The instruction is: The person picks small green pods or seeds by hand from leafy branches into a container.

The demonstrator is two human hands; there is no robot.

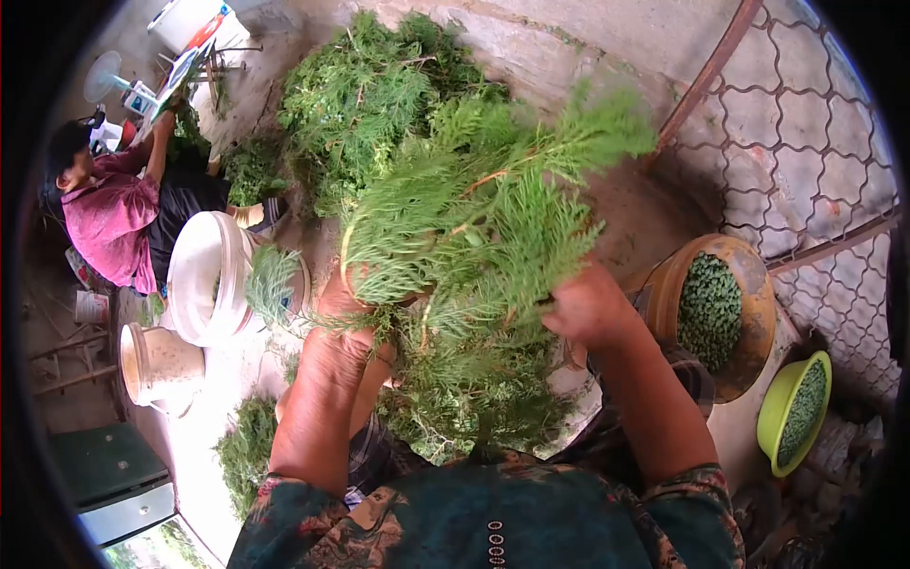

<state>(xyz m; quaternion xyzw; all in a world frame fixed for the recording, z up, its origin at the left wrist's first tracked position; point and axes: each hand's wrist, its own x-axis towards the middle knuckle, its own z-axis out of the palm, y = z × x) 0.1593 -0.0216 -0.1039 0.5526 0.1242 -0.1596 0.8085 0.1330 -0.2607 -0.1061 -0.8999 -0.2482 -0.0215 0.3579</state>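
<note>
A large feathery green evergreen branch (474,209) is held up in front of me, its tip blurred by motion. My left hand (343,302) is at the branch's left side, mostly covered by the foliage, and appears to grip it. My right hand (592,305) is closed at the branch's right edge, fingers curled against the sprigs; what lies inside the fist is hidden. Below the hands, more cut greenery (464,403) is spread between my legs.
A heap of branches (355,104) lies against the wall. At right stand a brown bucket (754,327) of small green pieces, a lime-green basin (773,431) and a wire mesh fence (806,142). At left are white buckets (194,284) and a seated person (114,223) handling greenery.
</note>
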